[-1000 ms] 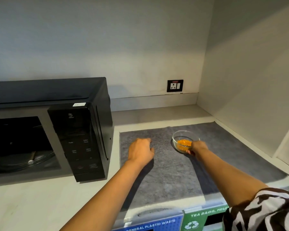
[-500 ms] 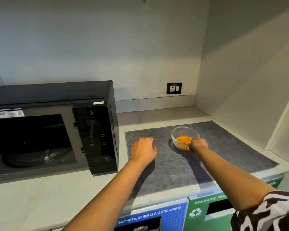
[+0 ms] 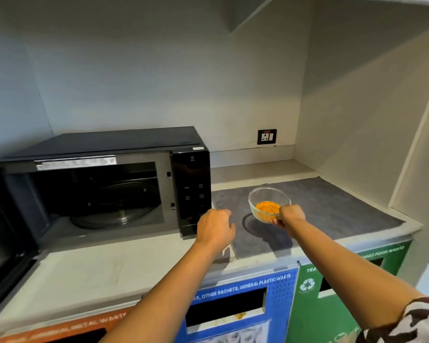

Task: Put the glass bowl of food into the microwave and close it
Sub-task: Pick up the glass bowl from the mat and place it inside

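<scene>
A clear glass bowl with orange food in it hangs a little above the grey mat, its round shadow on the mat below. My right hand grips the bowl's near rim. My left hand hovers loosely curled, holding nothing, just left of the bowl and in front of the control panel. The black microwave stands at the left with its cavity exposed and the glass turntable visible inside. Its door is swung out at the far left.
A light counter runs along the front. Below its edge are waste-bin fronts: blue, green and orange. A wall socket sits on the back wall. A side wall closes the right.
The bowl has been lifted off the mat in my right hand. The view has pulled back and turned left, showing the whole open microwave and the bins.
</scene>
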The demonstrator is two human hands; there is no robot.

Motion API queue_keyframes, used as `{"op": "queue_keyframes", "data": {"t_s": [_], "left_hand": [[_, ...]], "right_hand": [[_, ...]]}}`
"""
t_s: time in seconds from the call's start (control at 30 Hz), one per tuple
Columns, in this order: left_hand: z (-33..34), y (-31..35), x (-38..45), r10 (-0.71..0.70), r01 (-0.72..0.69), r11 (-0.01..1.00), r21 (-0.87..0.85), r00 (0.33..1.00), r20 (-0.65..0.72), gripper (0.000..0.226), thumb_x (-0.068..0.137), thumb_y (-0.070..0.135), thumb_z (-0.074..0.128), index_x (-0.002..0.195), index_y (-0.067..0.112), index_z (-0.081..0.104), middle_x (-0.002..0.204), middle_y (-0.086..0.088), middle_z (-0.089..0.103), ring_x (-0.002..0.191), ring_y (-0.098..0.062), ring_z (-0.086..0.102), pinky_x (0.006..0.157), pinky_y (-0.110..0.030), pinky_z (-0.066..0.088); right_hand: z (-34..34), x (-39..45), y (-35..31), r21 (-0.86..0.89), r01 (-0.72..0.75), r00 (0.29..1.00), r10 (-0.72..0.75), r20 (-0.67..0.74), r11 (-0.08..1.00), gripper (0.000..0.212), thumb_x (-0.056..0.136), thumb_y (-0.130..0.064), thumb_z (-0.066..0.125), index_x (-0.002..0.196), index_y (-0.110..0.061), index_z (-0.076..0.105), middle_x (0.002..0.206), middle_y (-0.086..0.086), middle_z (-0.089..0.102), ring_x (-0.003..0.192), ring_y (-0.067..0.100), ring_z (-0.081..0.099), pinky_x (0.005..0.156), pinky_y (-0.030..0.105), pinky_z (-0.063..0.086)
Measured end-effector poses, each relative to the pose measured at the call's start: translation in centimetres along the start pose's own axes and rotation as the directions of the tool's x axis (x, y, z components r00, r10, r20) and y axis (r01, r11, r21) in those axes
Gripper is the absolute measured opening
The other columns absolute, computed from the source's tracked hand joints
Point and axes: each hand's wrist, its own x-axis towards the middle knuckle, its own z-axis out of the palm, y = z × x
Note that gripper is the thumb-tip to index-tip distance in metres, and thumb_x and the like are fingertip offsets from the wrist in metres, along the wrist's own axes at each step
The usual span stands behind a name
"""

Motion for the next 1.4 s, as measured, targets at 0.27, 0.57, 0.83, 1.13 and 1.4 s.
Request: {"op": "queue_keyframes", "data": {"t_s": [0.27,0.57,0.83,1.13,1.4], "left_hand": [[-3.3,-3.9,-7.9,-0.025,0.025,1.0,-0.003,1.0,0.012,0.035,0.086,0.025,0.052,0.12,0.016,0.058,0.118,-0.009,0.065,0.108,-0.027,0.057,0.082,-0.035,0.048],[-4.9,-5.6,-14.9,-0.082,0.082,0.996,-0.023,0.996,0.03,0.037,0.087,0.027,0.055,0.122,0.015,0.057,0.12,-0.009,0.064,0.107,-0.027,0.059,0.086,-0.036,0.05],[-6.7,-6.5,-17.7,-0.215,0.215,0.971,-0.105,0.977,0.01,0.038,0.087,0.028,0.057,0.123,0.015,0.056,0.123,-0.007,0.063,0.108,-0.026,0.059,0.087,-0.037,0.051],[-8.5,-8.1,-19.8,-0.581,0.507,0.724,-0.469,0.814,-0.017,0.034,0.092,0.025,0.048,0.123,0.011,0.053,0.127,-0.012,0.06,0.111,-0.029,0.056,0.09,-0.037,0.047],[-10.4,-9.8,-21.9,-0.732,0.48,0.443,-0.757,0.681,0.003,0.042,0.096,0.037,0.033,0.113,0.004,0.054,0.114,-0.018,0.061,0.103,-0.031,0.058,0.091,-0.043,0.048]], "right_hand": [[1.2,-9.7,1.6,-0.002,-0.035,0.998,0.035,0.048,0.999,0.021,0.094,-0.007,0.04,0.108,0.001,0.054,0.077,0.014,0.062,0.05,0.018,0.058,0.028,0.02,0.042],[2.6,-18.9,4.1,0.117,-0.042,0.981,0.019,0.193,0.992,0.023,0.094,-0.002,0.04,0.072,-0.01,0.04,0.096,0.022,0.051,0.05,0.016,0.061,0.037,0.018,0.047],[4.0,-23.2,4.3,0.007,-0.057,0.971,0.054,0.232,0.998,0.032,0.097,-0.008,0.037,0.127,-0.002,0.043,0.118,0.021,0.058,0.055,0.019,0.062,0.032,0.02,0.046],[6.5,-28.0,4.5,-0.013,0.017,0.903,-0.009,0.431,1.0,0.034,0.097,-0.009,0.038,0.131,-0.006,0.041,0.114,0.019,0.055,0.053,0.017,0.06,0.039,0.019,0.051],[10.4,-31.9,3.9,0.005,0.078,0.802,-0.066,0.593,0.997,0.026,0.097,-0.012,0.036,0.121,-0.004,0.045,0.094,0.017,0.059,0.047,0.015,0.059,0.04,0.018,0.05]]}}
